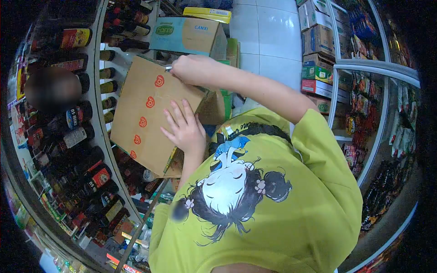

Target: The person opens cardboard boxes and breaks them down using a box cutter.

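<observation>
A brown cardboard box (136,102) with a row of round red marks along its top stands in front of me, against the shelf on the left. My left hand (185,129) lies on the box top, fingers spread and palm down. At the far edge of the box, my right hand (193,69) is closed in a fist. A small shiny, metal-looking piece (169,68) pokes out of this fist over the cardboard; its kind cannot be made out, as the fingers cover the rest.
Dark bottles (102,175) fill the shelves at left. Behind the box stands a blue-and-brown carton (187,36), with a yellow box (207,13) beyond it. Stacked cartons (318,41) and a glass-fronted cabinet (378,75) of packets line the right side. Between them runs a tiled floor (277,34).
</observation>
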Tool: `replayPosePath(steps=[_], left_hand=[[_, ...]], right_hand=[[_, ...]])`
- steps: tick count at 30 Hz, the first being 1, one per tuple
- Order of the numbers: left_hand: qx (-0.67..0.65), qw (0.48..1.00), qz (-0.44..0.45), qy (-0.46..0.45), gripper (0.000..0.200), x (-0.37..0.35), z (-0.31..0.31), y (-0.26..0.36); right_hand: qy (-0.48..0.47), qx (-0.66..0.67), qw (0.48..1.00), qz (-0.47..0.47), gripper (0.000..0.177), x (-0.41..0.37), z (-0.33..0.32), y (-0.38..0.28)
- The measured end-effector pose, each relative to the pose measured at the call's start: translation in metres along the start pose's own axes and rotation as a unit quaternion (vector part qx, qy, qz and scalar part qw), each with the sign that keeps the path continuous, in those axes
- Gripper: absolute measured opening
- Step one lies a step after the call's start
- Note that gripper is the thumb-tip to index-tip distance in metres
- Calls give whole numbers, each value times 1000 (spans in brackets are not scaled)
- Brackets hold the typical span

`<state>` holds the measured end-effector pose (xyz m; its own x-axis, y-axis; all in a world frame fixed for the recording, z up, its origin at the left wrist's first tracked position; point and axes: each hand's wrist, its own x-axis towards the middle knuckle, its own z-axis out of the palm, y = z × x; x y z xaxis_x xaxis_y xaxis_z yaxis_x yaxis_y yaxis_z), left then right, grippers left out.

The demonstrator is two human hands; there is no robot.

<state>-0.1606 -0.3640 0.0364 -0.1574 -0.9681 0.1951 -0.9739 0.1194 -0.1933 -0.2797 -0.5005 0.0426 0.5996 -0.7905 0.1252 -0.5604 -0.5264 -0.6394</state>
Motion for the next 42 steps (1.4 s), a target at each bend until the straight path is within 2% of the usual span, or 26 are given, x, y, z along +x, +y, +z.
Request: replayPosePath(steps=[4, 6, 11, 14, 16, 23, 25, 29, 32, 34, 35, 37, 38, 40, 42], left_hand=[[15, 1000, 1, -4, 52, -1, -1, 2], [12, 1000, -1, -5, 52, 0, -2, 3], [6, 1000, -2, 5, 50, 1, -2, 2], [20, 1000, -6, -4, 51, 1, -2, 5], [20, 1000, -9, -5, 51, 0, -1, 6], [12, 1000, -4, 2, 51, 0, 1, 2], [10, 1000, -3, 3, 51, 0, 3, 1], [15, 1000, -6, -1, 49, 1, 3, 1], [4, 1000, 14, -6, 47, -4, 0, 4], [9, 999, 30, 11, 47, -14, 0, 13], [14, 998, 46, 27, 47, -17, -1, 15], [2, 1000, 21, 13, 50, -13, -4, 12], [-14, 1000, -3, -2, 53, -11, -7, 12], [-33, 999, -17, -19, 52, -6, -15, 6], [-117, 992, 12, -46, 52, -4, -23, 2]], right_hand=[[-18, -44, 998, -32, 12, 6, -15, 7], [-77, -68, 993, -59, 12, 12, -20, 12], [-106, -82, 986, -104, 23, 15, -24, 17], [47, -31, 998, 15, 29, -4, -3, 5], [46, -12, 996, 72, 13, -6, -6, -10], [80, 28, 993, 88, 16, 8, 6, -8], [53, 63, 990, 113, 31, 10, 6, -5], [26, 54, 995, 75, 32, 13, 0, 2], [76, 46, 995, 38, 33, 24, -5, 13], [90, 29, 992, 85, 34, 42, -18, 28], [90, 30, 992, 79, 34, 44, -22, 30], [168, 11, 984, 56, 35, 43, -33, 34], [164, 9, 986, 42, 35, 38, -33, 37], [149, 122, 976, 98, 39, 27, -31, 41], [95, 257, 939, 210, 42, 6, -33, 23]])
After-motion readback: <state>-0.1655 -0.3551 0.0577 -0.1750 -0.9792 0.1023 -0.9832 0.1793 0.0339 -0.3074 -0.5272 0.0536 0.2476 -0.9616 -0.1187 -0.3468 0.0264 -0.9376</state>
